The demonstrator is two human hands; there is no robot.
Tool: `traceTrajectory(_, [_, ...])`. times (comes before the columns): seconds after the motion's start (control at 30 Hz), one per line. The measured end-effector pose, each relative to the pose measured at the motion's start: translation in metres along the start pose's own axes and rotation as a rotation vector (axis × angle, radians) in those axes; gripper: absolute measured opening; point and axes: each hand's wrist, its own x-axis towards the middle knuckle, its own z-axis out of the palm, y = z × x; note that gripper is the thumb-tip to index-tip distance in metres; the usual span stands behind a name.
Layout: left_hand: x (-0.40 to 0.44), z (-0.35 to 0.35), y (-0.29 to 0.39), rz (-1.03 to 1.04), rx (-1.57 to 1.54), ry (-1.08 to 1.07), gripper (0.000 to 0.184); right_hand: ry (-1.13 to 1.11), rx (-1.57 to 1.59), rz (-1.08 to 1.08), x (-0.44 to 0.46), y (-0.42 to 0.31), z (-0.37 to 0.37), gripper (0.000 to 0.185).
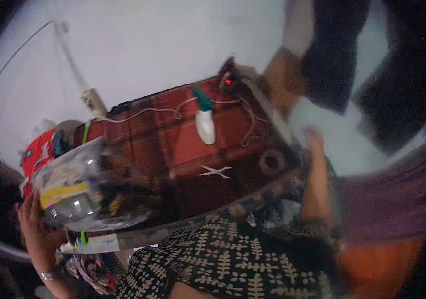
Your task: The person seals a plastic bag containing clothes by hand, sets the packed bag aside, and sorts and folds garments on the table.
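Note:
At the left end of the table, my left hand (36, 224) has its fingers bent around the edge of a clear plastic bag (76, 205). Inside the bag a yellow strip and some pale and dark contents show through, though I cannot make them out. My right hand (314, 139) is stretched out past the table's right end, and its fingers are smeared by motion. A white and green object (205, 122) lies on the red checked cloth (180, 144). Nearer me are a white X-shaped piece (214, 172), perhaps scissors, and a ring like a tape roll (272, 161).
A white cord (143, 112) runs across the cloth from a power strip (93, 102) by the wall. A dark object with a red light (228, 81) stands at the far right corner. A red packet (38, 152) lies far left. Another person (330, 55) is at the right.

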Motion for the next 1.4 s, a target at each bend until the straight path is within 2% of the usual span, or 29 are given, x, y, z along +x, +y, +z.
traceTrajectory(0.07, [-0.001,0.026,-0.048,0.042,0.012,-0.019,0.100,0.070,-0.114,0.057,0.004,0.070,0.018,0.043])
traceTrajectory(0.1, [-0.001,0.024,-0.056,0.043,0.057,-0.035,0.103,0.021,-0.355,0.021,0.021,0.129,0.019,0.051])
traceTrajectory(0.13, [-0.005,0.022,-0.075,0.058,0.046,-0.025,0.103,-0.032,-0.604,-0.018,0.008,0.108,0.006,0.060])
traceTrajectory(0.17, [-0.008,0.022,-0.081,0.084,0.002,-0.020,0.105,-0.253,-0.711,0.169,0.004,0.099,-0.006,0.065])
traceTrajectory(0.23, [-0.016,0.031,-0.095,0.166,-0.028,0.026,0.107,-0.255,-0.640,0.192,0.004,0.134,0.008,0.064])
traceTrajectory(0.3, [-0.016,0.030,-0.100,0.162,0.038,0.004,0.106,-0.284,-0.524,0.238,0.005,0.159,0.026,0.061])
traceTrajectory(0.37, [-0.020,0.030,-0.111,0.146,0.098,-0.023,0.106,-0.324,-0.413,0.324,0.011,0.148,0.044,0.060])
traceTrajectory(0.47, [-0.026,0.030,-0.114,0.240,0.148,0.070,0.105,-0.381,-0.249,0.501,0.029,0.125,0.058,0.058])
traceTrajectory(0.57, [-0.034,0.012,-0.093,0.071,0.075,-0.036,0.104,-0.425,-0.093,0.657,0.044,0.103,0.069,0.057])
traceTrajectory(0.63, [-0.031,0.000,-0.078,-0.052,0.172,-0.199,0.105,-0.454,-0.036,0.735,0.053,0.093,0.066,0.056])
traceTrajectory(0.7, [-0.035,0.003,-0.082,-0.008,0.151,-0.153,0.105,-0.529,-0.084,0.759,0.052,0.089,0.059,0.053])
traceTrajectory(0.73, [-0.036,0.004,-0.082,0.039,0.124,-0.105,0.106,-0.472,-0.310,0.509,0.046,0.084,0.052,0.047])
traceTrajectory(0.8, [-0.036,0.002,-0.078,0.009,0.145,-0.135,0.106,-0.414,-0.530,0.249,0.041,0.074,0.054,0.041])
traceTrajectory(0.9, [-0.035,0.003,-0.080,-0.003,0.137,-0.132,0.105,-0.205,-0.671,0.376,0.034,0.063,0.068,0.031])
traceTrajectory(0.97, [-0.032,0.003,-0.081,0.013,0.108,-0.106,0.104,-0.004,-0.871,0.155,0.013,0.033,0.067,0.026])
traceTrajectory(1.0, [-0.030,0.002,-0.079,0.084,0.120,-0.060,0.104,-0.006,-0.878,0.149,0.008,0.021,0.065,0.026])
traceTrajectory(1.07, [-0.025,0.002,-0.073,0.146,0.130,-0.011,0.103,0.070,-0.941,-0.039,-0.001,0.002,0.062,0.025])
traceTrajectory(1.1, [-0.023,0.000,-0.065,0.134,0.147,0.000,0.103,0.073,-0.934,-0.056,-0.004,0.000,0.059,0.025])
traceTrajectory(1.17, [-0.018,-0.004,-0.047,0.087,0.123,0.017,0.102,0.143,-0.657,-0.250,-0.007,-0.009,0.059,0.024])
traceTrajectory(1.23, [-0.018,-0.007,-0.028,0.053,0.132,0.062,0.099,-0.052,-0.166,-0.192,-0.040,-0.116,0.021,0.026])
traceTrajectory(1.3, [-0.014,-0.007,-0.015,0.070,0.071,0.103,0.097,-0.220,-0.127,-0.171,-0.055,-0.180,0.005,0.029])
traceTrajectory(1.33, [-0.009,-0.018,0.004,-0.022,0.038,0.028,0.097,-0.201,-0.054,-0.263,-0.073,-0.215,-0.001,0.026])
traceTrajectory(1.37, [-0.009,-0.015,0.010,-0.022,0.074,0.040,0.098,-0.302,-0.109,-0.287,-0.082,-0.244,-0.010,0.021])
traceTrajectory(1.4, [-0.006,-0.018,0.025,-0.110,0.020,0.023,0.097,-0.388,-0.013,-0.283,-0.098,-0.276,-0.018,0.019])
